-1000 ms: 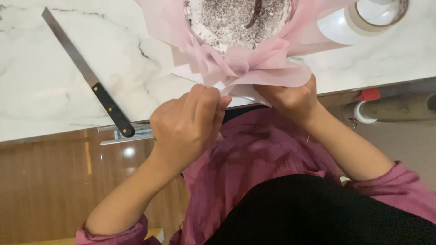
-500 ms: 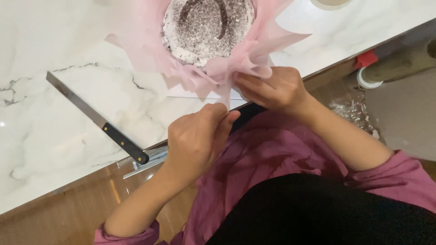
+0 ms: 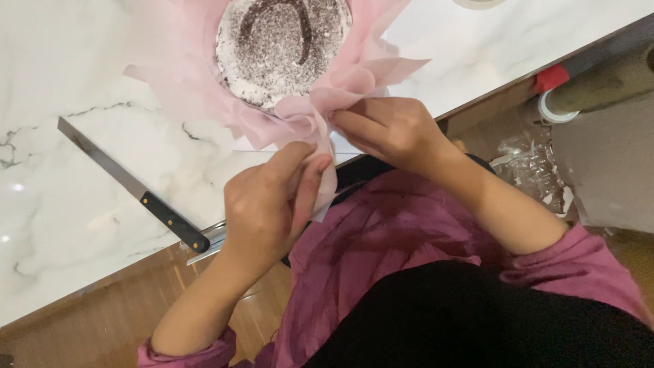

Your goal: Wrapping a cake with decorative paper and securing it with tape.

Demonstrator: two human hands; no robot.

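A round cake [image 3: 283, 44] with a dark crumb and white sugar top stands on the white marble counter [image 3: 61, 211], wrapped in folds of pale pink paper [image 3: 177, 82]. My left hand [image 3: 269, 204] pinches the pink paper's near edge between thumb and fingers. My right hand [image 3: 392, 129] grips a gathered fold of the same paper just beside the cake's near right side. Both hands are close together at the counter's edge.
A long knife [image 3: 129, 184] with a black handle lies on the counter left of my left hand. A roll with a red part [image 3: 552, 92] and crumpled clear plastic [image 3: 528, 160] lie on the floor at the right. A tape roll [image 3: 480, 3] shows at the top edge.
The view has shifted, so the cake and knife sit lower and further right in frame. My left hand has moved up to the paper's edge; my right hand keeps holding its fold.
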